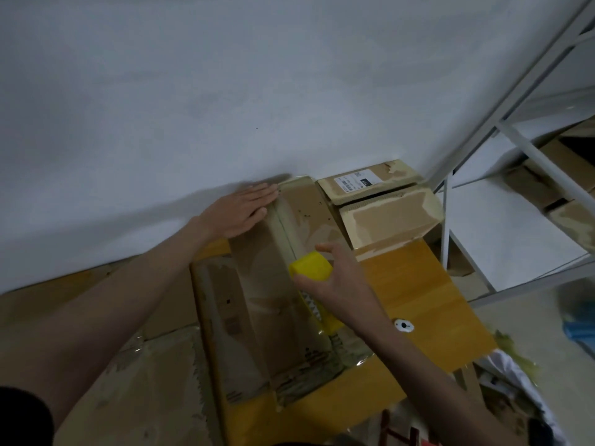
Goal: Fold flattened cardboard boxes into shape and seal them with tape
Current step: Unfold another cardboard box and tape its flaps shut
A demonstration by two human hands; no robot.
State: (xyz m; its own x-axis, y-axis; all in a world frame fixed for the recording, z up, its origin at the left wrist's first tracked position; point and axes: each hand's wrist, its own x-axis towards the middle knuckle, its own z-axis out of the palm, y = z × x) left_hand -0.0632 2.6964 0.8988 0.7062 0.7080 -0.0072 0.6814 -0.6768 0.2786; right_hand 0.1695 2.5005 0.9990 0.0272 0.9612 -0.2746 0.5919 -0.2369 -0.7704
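Note:
A long brown cardboard box (257, 284) stands on a wooden table (418, 300), with clear tape running along its top seam. My left hand (240, 212) lies flat with straight fingers on the box's far left edge, near the wall. A yellow tape dispenser (314, 278) rests on the top of the box at its right side. My right hand (335, 278) grips the dispenser, thumb and fingers curled round it.
A second taped box (383, 204) with a white label sits at the back of the table against the wall. Flattened cardboard (135, 365) lies at the left. A white metal shelf rack (515, 194) stands to the right. A small white round object (404, 326) lies on the table.

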